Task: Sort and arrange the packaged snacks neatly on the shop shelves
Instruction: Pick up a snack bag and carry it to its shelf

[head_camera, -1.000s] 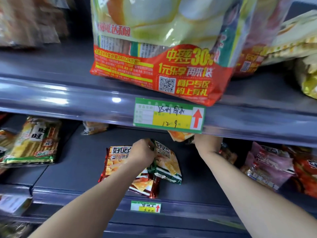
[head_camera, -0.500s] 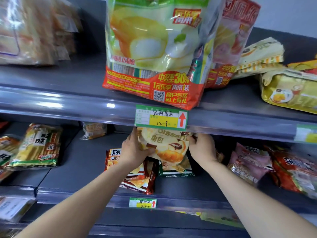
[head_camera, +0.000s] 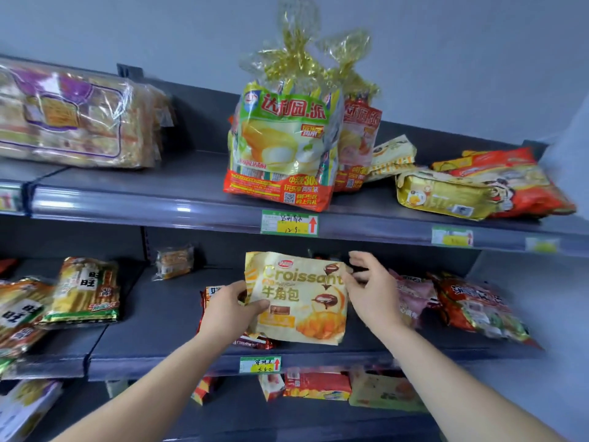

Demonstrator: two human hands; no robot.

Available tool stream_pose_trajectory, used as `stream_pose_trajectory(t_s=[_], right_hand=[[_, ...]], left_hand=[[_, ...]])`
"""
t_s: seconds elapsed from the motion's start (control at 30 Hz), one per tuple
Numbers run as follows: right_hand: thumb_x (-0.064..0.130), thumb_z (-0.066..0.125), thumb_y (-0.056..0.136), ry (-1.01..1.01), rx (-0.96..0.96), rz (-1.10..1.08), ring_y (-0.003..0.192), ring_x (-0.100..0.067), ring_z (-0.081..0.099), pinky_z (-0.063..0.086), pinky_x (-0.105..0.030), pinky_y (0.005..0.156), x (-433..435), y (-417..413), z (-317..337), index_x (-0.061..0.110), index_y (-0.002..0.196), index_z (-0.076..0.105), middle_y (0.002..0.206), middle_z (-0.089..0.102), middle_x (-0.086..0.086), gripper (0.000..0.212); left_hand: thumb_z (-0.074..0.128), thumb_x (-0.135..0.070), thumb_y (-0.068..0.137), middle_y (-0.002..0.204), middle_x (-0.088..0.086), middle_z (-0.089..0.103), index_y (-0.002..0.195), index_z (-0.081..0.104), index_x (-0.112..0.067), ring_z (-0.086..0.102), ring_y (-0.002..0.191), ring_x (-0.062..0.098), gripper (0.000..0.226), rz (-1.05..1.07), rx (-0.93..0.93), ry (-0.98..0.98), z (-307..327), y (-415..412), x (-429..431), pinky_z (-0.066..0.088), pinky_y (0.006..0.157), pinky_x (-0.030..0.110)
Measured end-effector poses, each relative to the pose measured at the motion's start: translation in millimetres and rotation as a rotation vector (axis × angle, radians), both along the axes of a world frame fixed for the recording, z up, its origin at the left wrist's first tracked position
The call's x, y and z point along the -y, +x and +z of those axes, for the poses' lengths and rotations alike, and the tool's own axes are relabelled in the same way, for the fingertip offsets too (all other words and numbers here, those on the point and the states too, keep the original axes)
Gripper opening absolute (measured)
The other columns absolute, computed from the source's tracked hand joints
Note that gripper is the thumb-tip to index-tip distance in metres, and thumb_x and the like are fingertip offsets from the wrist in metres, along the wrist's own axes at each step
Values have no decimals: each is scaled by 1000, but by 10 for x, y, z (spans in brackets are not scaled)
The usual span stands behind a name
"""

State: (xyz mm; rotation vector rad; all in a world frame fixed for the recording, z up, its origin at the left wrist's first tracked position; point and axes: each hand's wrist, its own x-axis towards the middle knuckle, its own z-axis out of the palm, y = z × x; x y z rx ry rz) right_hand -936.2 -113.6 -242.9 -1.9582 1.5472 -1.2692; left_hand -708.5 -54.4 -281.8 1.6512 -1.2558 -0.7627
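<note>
Above the middle shelf (head_camera: 153, 314) front edge, your left hand (head_camera: 228, 312) pinches the upright croissant bag (head_camera: 299, 301) by its left edge, while your right hand (head_camera: 369, 290) hovers at its right edge, fingers spread.

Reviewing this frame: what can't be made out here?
Head view only.
Red packet: mostly hidden behind the croissant packet and left hand.
Right hand: motion blur; whether it pinches the packet's edge is unclear.
Right-hand price tag on the upper shelf: writing blurred.
Far-left packets: cut off by the frame edge.
</note>
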Motion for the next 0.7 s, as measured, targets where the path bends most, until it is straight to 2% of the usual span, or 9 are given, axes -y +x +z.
stream_pose_trajectory(t_s=[0.13, 0.17, 0.27, 0.3, 0.43, 0.53, 0.63, 0.7], right_hand=[[29, 68, 84, -58, 2, -40, 100, -7, 59, 53, -36, 87, -315, -181, 162, 26, 119, 57, 114, 61, 11, 37], [32, 67, 84, -72, 1, -62, 102, -8, 58, 52, -36, 87, -384, -232, 216, 26, 118, 58, 112, 61, 12, 35], [40, 65, 84, -144, 40, -110, 100, -9, 58, 51, -35, 87, -558, -399, 380, 25, 112, 61, 106, 61, 12, 32], [42, 64, 84, -171, 54, -127, 99, -7, 58, 51, -35, 86, -601, -457, 433, 25, 110, 61, 105, 61, 12, 31], [44, 63, 84, -201, 125, -162, 94, -3, 59, 52, -34, 82, -655, -681, 644, 27, 117, 58, 109, 62, 11, 37], [50, 62, 84, -224, 167, -157, 99, -8, 60, 53, -35, 82, -599, -854, 825, 29, 120, 54, 112, 62, 13, 42], [46, 61, 86, -229, 202, -128, 96, -4, 60, 52, -31, 80, -481, -1026, 1013, 38, 109, 53, 99, 61, 22, 26], [48, 60, 87, -218, 208, -116, 95, -4, 61, 53, -29, 80, -344, -1161, 1112, 38, 107, 54, 96, 61, 22, 24]], left_hand=[[72, -26, 84, 82, -3, 74, 89, 68, -23, 71, 74, 19, 7, -59, -57, -68, 210, -157, -274, 59, 66, 44], [72, -27, 85, 83, -5, 74, 90, 68, -24, 71, 75, 16, 8, -75, -67, -100, 265, -214, -329, 59, 66, 43], [69, -26, 87, 80, -10, 73, 93, 66, -26, 68, 70, 4, 7, -98, -81, -210, 464, -418, -488, 53, 57, 26], [68, -26, 88, 80, -10, 72, 93, 65, -26, 67, 69, 4, 6, -97, -70, -246, 529, -487, -519, 52, 57, 25], [68, -31, 87, 72, -5, 69, 85, 63, -26, 66, 64, 14, 8, -63, -62, -321, 817, -761, -513, 57, 66, 43], [68, -34, 86, 81, -6, 70, 88, 63, -26, 67, 76, 17, 10, -44, -83, -369, 1078, -998, -395, 57, 73, 46], [67, -33, 87, 84, -4, 70, 91, 64, -20, 66, 79, 19, 14, -33, -84, -415, 1334, -1234, -175, 56, 74, 47], [67, -33, 88, 86, -5, 70, 90, 63, -19, 66, 80, 18, 15, -22, -65, -443, 1470, -1386, 11, 56, 74, 48]])
